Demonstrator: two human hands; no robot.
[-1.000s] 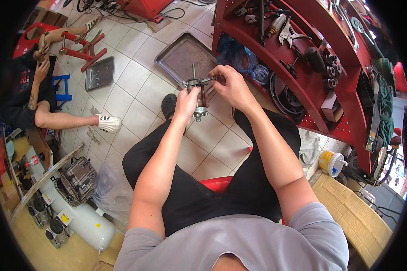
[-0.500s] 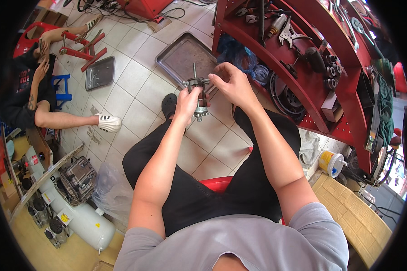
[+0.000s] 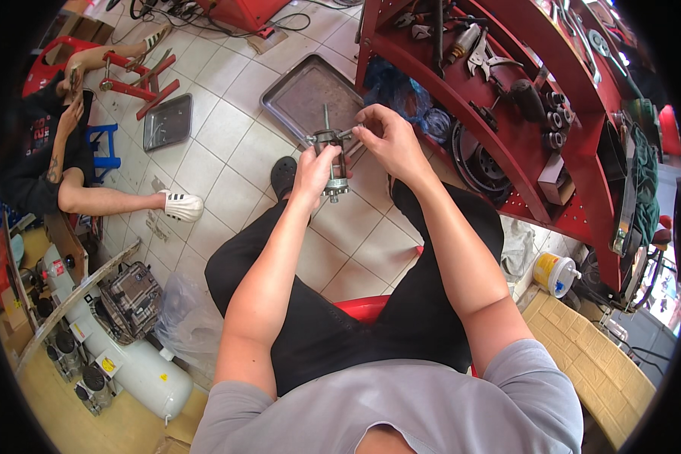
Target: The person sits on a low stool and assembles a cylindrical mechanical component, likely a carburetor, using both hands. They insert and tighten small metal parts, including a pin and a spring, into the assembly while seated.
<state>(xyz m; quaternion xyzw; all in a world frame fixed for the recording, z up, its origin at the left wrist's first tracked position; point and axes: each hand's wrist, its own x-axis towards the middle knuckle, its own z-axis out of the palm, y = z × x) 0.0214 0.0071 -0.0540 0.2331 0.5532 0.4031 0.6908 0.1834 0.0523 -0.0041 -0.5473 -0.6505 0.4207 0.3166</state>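
My left hand (image 3: 314,170) is closed around the middle of a metal puller-like tool (image 3: 338,184), held between my knees above the tiled floor. A thin rod stands up from its top, a crosspiece runs below the rod, and a round ribbed metal part is at its lower end. My right hand (image 3: 386,140) is just right of the crosspiece. Its thumb and index finger pinch the outer end of a side bolt (image 3: 347,135) that sticks out there. My left fingers hide part of the tool's body.
Beyond my hands lies a metal tray (image 3: 310,72); a smaller tray (image 3: 168,121) is further left. A red tool rack (image 3: 533,155) curves along the right. A seated person (image 3: 41,151) is at the left, near a red metal stand (image 3: 144,79). A white tank (image 3: 147,371) stands lower left.
My right thumb and fingers have closed in on the end of the side bolt. My left hand and the tool stay almost in place.
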